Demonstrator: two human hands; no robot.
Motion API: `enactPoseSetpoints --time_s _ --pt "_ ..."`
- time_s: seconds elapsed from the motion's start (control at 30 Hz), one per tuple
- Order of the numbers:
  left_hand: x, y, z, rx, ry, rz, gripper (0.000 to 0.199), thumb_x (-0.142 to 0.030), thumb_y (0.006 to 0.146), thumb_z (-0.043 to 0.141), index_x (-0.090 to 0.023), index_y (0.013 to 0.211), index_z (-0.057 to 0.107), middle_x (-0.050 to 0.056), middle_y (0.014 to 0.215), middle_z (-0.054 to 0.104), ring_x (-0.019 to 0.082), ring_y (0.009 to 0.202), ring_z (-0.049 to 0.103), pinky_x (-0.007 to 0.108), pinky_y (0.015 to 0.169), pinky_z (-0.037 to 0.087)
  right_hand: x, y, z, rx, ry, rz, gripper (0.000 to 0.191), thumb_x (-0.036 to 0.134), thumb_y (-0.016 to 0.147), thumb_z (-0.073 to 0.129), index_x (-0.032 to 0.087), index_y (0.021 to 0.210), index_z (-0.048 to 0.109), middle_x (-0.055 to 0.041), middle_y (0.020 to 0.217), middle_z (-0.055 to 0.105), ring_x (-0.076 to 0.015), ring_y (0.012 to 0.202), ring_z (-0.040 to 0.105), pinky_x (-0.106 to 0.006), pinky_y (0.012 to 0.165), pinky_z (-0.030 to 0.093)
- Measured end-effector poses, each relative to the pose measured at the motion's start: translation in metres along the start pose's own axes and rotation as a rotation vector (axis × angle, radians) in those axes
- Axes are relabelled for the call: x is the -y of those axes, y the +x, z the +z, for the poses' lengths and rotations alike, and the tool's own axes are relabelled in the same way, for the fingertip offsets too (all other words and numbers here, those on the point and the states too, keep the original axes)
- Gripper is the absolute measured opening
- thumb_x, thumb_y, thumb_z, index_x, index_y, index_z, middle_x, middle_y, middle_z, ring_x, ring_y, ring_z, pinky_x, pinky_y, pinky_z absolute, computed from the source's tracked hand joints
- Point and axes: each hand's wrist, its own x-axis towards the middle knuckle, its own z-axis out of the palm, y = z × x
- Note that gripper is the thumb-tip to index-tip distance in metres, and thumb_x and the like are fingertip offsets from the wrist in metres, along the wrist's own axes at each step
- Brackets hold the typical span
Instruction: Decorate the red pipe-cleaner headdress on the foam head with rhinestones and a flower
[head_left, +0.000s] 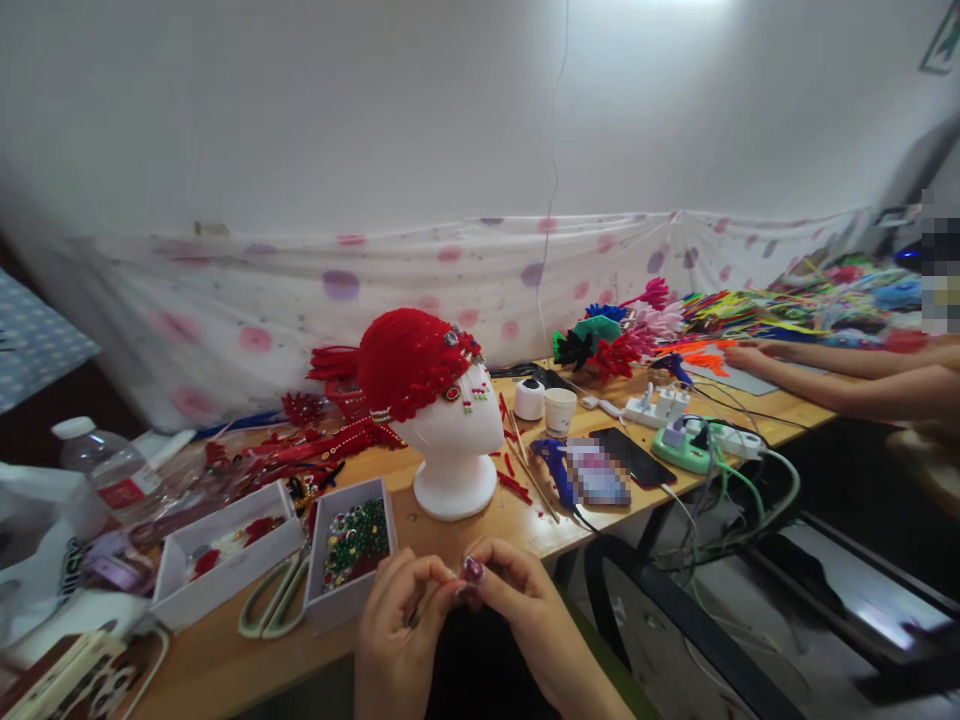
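Near the table's front edge, my left hand [405, 612] and my right hand [517, 590] meet with fingers pinched together. Whatever sits between the fingertips is too small to make out. Behind them stands a white foam mannequin head [455, 450] wearing a red headpiece [401, 360] with beaded trim and dangling beads. Just left of my left hand is a white box of green, red and gold beads [356, 545]. Scissors [274, 600] lie beside that box, and a second white box [225, 550] holds red and pale pieces.
A blue glue gun [556, 470], a phone [636, 457], a paper cup [559, 410] and wooden sticks [536, 465] lie to the right. Power strips [686, 447] trail cables over the edge. A co-worker's arms [825, 370] reach in at right. A plastic bottle [112, 470] stands left.
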Motion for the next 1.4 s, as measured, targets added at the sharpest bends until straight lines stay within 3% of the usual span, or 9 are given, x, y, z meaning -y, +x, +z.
enactPoseSetpoints --time_s 0.13,0.23,0.37,0.47,0.67,1.03,1.27,1.4 --pt "-0.012 -0.001 0.003 -0.099 -0.038 0.015 0.029 -0.044 0.084 0.073 -0.022 0.065 0.069 -0.004 0.059 0.057 0.012 0.053 0.055 0.021 0.052 0.047 0.000 -0.002 0.000 -0.002 0.070 -0.007 0.036 0.051 0.075 0.083 0.018 0.077 0.070 0.0004 0.072 0.061 -0.0120 0.067 0.049 -0.026 0.068 0.038" --pt "-0.017 -0.003 0.002 -0.163 -0.079 0.054 0.018 -0.039 0.081 0.077 -0.023 0.074 0.074 -0.003 0.062 0.060 0.012 0.055 0.057 0.021 0.049 0.046 0.004 -0.005 -0.001 0.008 -0.005 -0.117 0.031 0.049 0.082 0.078 0.019 0.078 0.071 -0.0006 0.077 0.061 -0.0138 0.071 0.051 -0.027 0.070 0.040" --pt "-0.022 -0.001 -0.005 -0.140 -0.060 0.208 0.004 -0.025 0.084 0.075 -0.025 0.081 0.076 -0.004 0.060 0.059 0.012 0.058 0.056 0.022 0.055 0.046 0.014 -0.011 -0.001 0.053 -0.182 -0.268 0.025 0.041 0.093 0.067 0.021 0.078 0.069 -0.0020 0.081 0.059 -0.0170 0.079 0.055 -0.029 0.074 0.042" --pt "-0.027 0.001 -0.010 -0.135 -0.029 0.299 0.006 -0.019 0.085 0.074 -0.025 0.082 0.076 -0.005 0.061 0.061 0.012 0.059 0.057 0.026 0.064 0.048 0.019 -0.016 -0.002 0.057 -0.307 -0.343 0.024 0.038 0.097 0.061 0.022 0.080 0.067 -0.0024 0.082 0.060 -0.0178 0.080 0.056 -0.029 0.074 0.043" --pt "-0.029 0.000 -0.013 -0.118 -0.016 0.369 0.017 -0.009 0.081 0.075 -0.024 0.088 0.074 -0.006 0.063 0.056 0.011 0.060 0.051 0.028 0.064 0.044 0.023 -0.022 -0.002 0.069 -0.504 -0.451 0.020 0.027 0.100 0.055 0.022 0.084 0.065 -0.0016 0.083 0.060 -0.0159 0.081 0.059 -0.027 0.074 0.044" --pt "-0.032 -0.001 -0.013 -0.097 0.044 0.354 0.012 -0.013 0.087 0.069 -0.024 0.084 0.070 -0.004 0.064 0.056 0.013 0.062 0.052 0.030 0.067 0.044 0.031 -0.027 -0.001 0.035 -0.708 -0.597 0.016 0.015 0.099 0.054 0.023 0.091 0.066 -0.0019 0.086 0.062 -0.0150 0.081 0.061 -0.025 0.074 0.047" --pt "-0.030 -0.002 -0.012 -0.125 0.001 0.347 0.017 -0.008 0.084 0.073 -0.024 0.086 0.069 -0.005 0.069 0.060 0.013 0.067 0.052 0.031 0.070 0.044 0.033 -0.026 0.001 0.033 -0.697 -0.666 0.017 0.012 0.097 0.054 0.023 0.092 0.066 -0.0015 0.085 0.062 -0.0138 0.079 0.061 -0.023 0.071 0.048" --pt "-0.031 -0.002 -0.014 -0.138 0.004 0.410 0.021 -0.005 0.082 0.074 -0.024 0.091 0.071 -0.005 0.066 0.056 0.012 0.062 0.048 0.032 0.069 0.042 0.033 -0.027 -0.001 0.033 -0.707 -0.704 0.020 0.009 0.096 0.054 0.023 0.095 0.067 -0.0020 0.083 0.063 -0.0144 0.076 0.062 -0.025 0.068 0.049"
